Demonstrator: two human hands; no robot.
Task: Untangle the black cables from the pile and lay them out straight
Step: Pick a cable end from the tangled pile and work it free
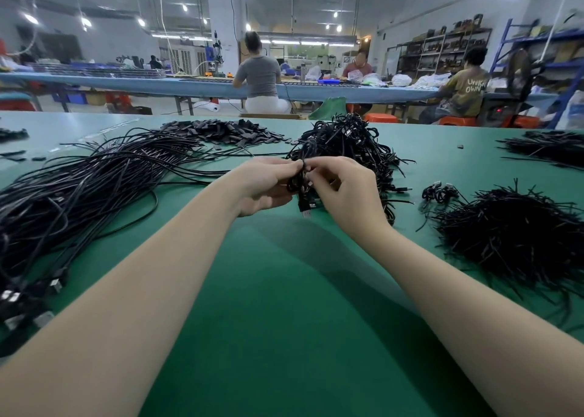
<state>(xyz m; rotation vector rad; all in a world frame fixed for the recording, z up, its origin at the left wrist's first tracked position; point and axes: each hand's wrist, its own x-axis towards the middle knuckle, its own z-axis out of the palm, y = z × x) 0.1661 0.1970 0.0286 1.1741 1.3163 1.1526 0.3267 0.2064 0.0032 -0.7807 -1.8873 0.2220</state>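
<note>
**Black cable bundle held in both hands at frame centre, tie not yet undone**

Head view: coiled cable sits at centre frame, lifted just off the green table, directly in front of the tangled pile. Left hand curls around the coil from the left; right hand pinches its top with fingertips, both closed on the same bundle. A USB plug dangles below the grip, between the wrists.

Straightened cables lie in a long sweep across the left of frame. Twist ties heap at right; small black strips at upper centre.

Risks, as judged: pulling before the wrap loosens could knot the coil tighter; the dangling plug may snag pile strands just behind; a quick tug could drag neighbouring bundles out.
</note>
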